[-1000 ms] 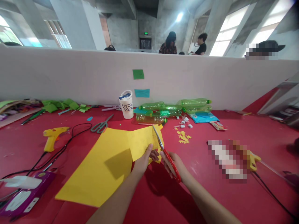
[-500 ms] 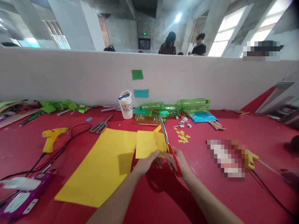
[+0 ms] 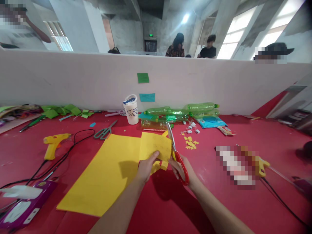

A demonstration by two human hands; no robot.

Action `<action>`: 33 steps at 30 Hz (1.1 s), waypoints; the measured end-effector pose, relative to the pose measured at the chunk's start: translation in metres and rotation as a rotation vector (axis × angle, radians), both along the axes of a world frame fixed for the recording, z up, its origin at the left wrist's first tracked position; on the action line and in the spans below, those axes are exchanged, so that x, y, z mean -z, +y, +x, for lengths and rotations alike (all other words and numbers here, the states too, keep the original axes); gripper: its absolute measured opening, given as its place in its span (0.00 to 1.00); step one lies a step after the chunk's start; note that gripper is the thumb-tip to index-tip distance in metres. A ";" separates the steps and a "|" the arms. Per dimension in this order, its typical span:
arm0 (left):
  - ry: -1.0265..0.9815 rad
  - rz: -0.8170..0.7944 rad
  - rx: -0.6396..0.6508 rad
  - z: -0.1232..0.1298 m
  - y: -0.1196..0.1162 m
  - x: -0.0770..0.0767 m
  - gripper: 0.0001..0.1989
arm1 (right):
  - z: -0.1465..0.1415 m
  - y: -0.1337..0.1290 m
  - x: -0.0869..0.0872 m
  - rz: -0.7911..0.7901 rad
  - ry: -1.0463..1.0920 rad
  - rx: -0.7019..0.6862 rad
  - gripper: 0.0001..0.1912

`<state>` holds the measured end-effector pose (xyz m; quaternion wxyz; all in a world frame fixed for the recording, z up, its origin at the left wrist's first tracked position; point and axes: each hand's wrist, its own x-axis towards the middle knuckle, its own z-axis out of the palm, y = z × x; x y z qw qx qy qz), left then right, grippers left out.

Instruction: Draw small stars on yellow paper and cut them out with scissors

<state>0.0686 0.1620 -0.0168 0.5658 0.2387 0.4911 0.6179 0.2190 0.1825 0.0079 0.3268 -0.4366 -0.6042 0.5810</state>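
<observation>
Between its thumb and fingers, my left hand [image 3: 147, 165] grips a small yellow sheet [image 3: 155, 143] with faint pencil marks. My right hand [image 3: 182, 169] is closed round the red handles of the scissors [image 3: 179, 164], whose blades point away from me beside the sheet's right edge. Small yellow scraps [image 3: 164, 165] show below the sheet. A large yellow sheet [image 3: 104, 175] lies flat on the red table to the left. Cut yellow stars [image 3: 190, 143] are heaped beyond my right hand.
Green bottles [image 3: 180, 113] and a white cup [image 3: 131, 110] stand near the partition. Grey-green scissors [image 3: 105, 131], a yellow glue gun [image 3: 52, 146] and a purple power strip [image 3: 29, 203] lie at left. A second glue gun [image 3: 262, 166] is at right. People are beyond the partition.
The small sheet has tilted and shifted slightly left with my left hand, whose thumb now lies over it. Yellow scraps have come into view beneath. A person's arm has appeared at upper left.
</observation>
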 end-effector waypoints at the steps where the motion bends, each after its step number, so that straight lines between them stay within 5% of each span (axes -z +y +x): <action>1: -0.002 0.020 -0.015 -0.003 0.001 0.000 0.14 | 0.000 0.000 0.001 -0.004 0.015 -0.010 0.17; 6: 0.079 0.083 -0.029 -0.019 0.005 0.003 0.16 | 0.004 0.006 0.006 -0.010 0.074 0.033 0.19; 11: 0.108 0.056 0.209 -0.022 0.002 0.003 0.16 | 0.009 0.010 0.000 0.009 0.007 0.045 0.18; 18: 0.073 0.104 0.370 -0.010 -0.001 -0.013 0.18 | 0.005 0.007 -0.001 0.052 -0.014 0.096 0.19; 23: 0.205 0.101 0.040 -0.025 0.007 -0.009 0.16 | 0.014 0.012 -0.001 0.067 -0.118 -0.033 0.20; 27: 0.271 0.115 -0.241 -0.040 0.013 -0.003 0.13 | 0.025 0.015 -0.005 0.230 -0.389 -0.171 0.18; 33: 0.234 0.173 -0.341 -0.043 0.014 -0.004 0.12 | 0.029 0.012 -0.010 0.309 -0.552 -0.310 0.18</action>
